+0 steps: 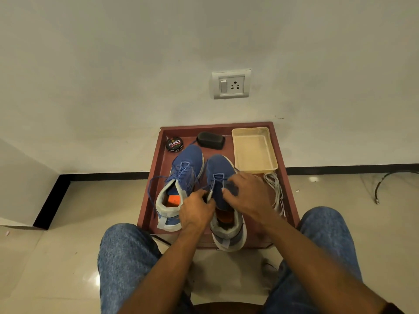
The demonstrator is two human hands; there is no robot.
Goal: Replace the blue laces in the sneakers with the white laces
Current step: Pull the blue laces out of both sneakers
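Observation:
Two blue sneakers stand side by side on a low reddish-brown table (156,168). The left sneaker (181,177) still carries its blue lace (150,189), loosened, with one long end trailing off to the left. On the right sneaker (221,168) only the lowest eyelets hold blue lace (218,176). My left hand (196,211) pinches that lace beside the shoe's tongue. My right hand (248,196) rests on the right sneaker's upper and holds it. The white laces (275,189) lie bundled on the table just right of my right hand.
At the table's back stand a round shoe-polish tin (174,144), a black sponge applicator (210,139) and an empty beige plastic tray (254,150). A wall with a socket (231,85) is behind. My knees in jeans flank the table. A cable (385,184) lies on the floor at right.

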